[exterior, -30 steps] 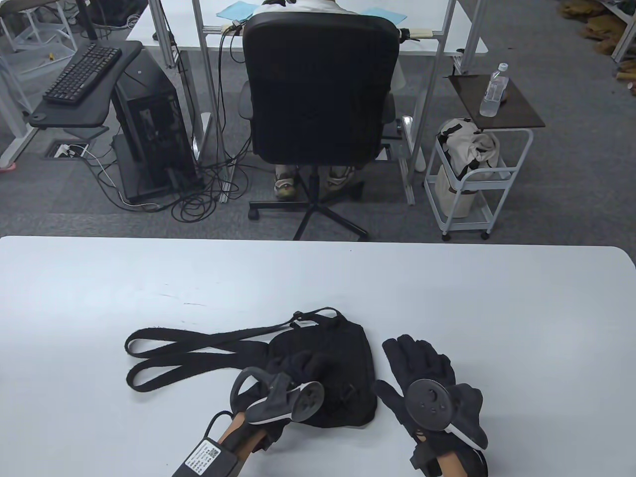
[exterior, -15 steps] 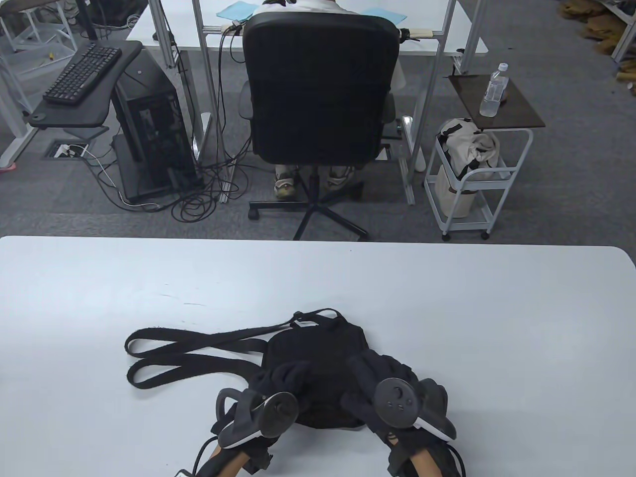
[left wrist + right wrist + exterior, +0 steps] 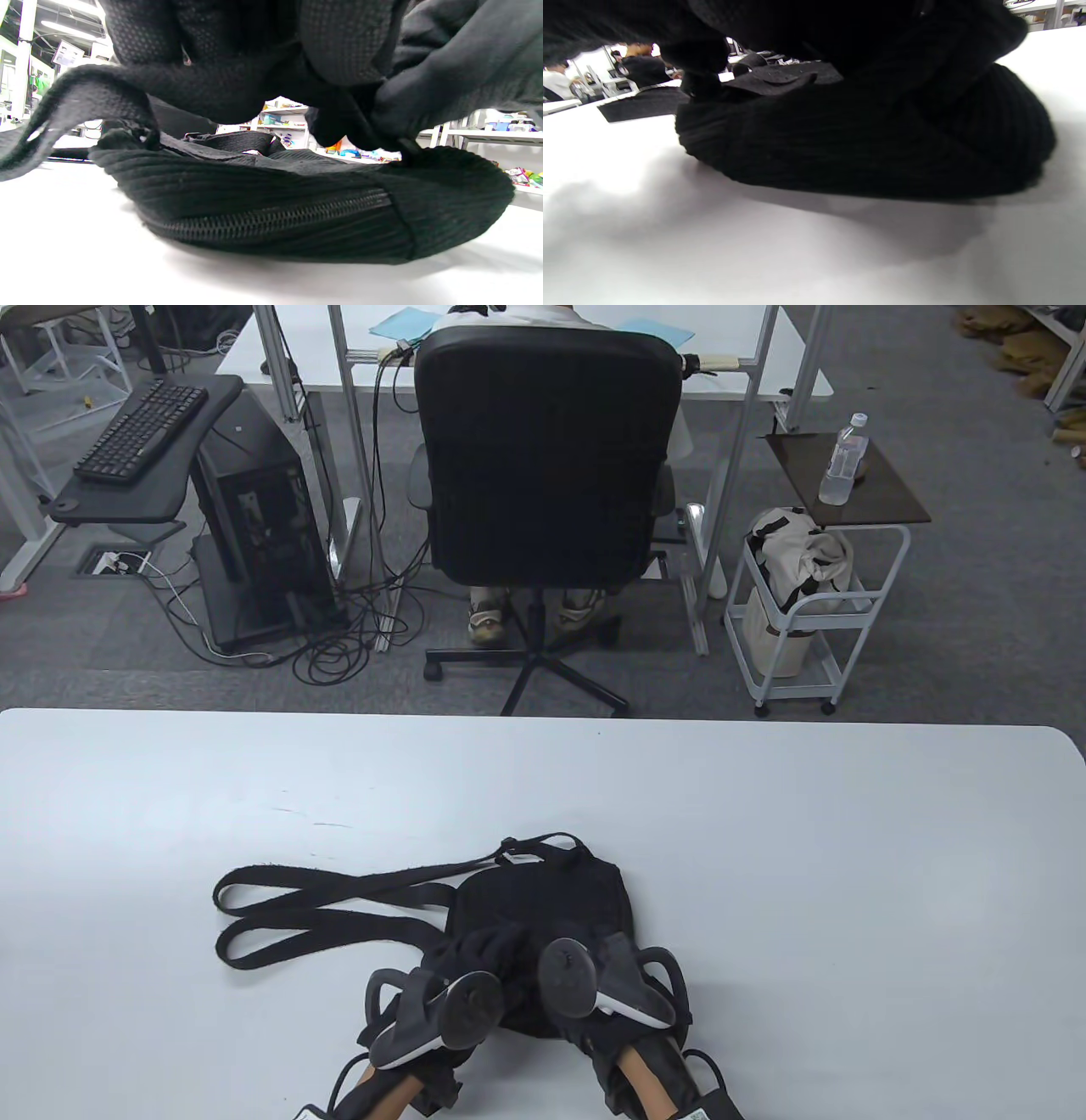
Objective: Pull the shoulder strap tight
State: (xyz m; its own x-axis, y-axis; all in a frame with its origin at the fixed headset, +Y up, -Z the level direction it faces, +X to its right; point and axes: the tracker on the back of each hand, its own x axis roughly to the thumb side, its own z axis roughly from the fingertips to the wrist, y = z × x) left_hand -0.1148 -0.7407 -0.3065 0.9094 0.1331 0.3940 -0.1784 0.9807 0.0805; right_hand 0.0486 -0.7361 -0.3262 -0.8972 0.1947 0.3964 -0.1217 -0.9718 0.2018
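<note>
A small black backpack (image 3: 543, 895) lies on the white table (image 3: 764, 857), its two long shoulder straps (image 3: 322, 899) looped out to the left. Both gloved hands sit on the bag's near end. My left hand (image 3: 488, 950) curls its fingers (image 3: 339, 42) around a black strap (image 3: 76, 97) just above the bag's zipper (image 3: 271, 218). My right hand (image 3: 594, 942) is turned on its side over the bag's near right part. Its fingers are hidden behind the tracker. In the right wrist view the hand is a dark mass (image 3: 840, 25) over the bag (image 3: 865, 140).
Beyond the table's far edge stand a black office chair (image 3: 543, 458), a white cart (image 3: 814, 611) with a bag in it, a side table with a water bottle (image 3: 844, 462), and a computer tower (image 3: 254, 517).
My right hand has moved left from the table beside the bag onto the bag's near end and rolled onto its side. My left hand drew slightly back along the near end.
</note>
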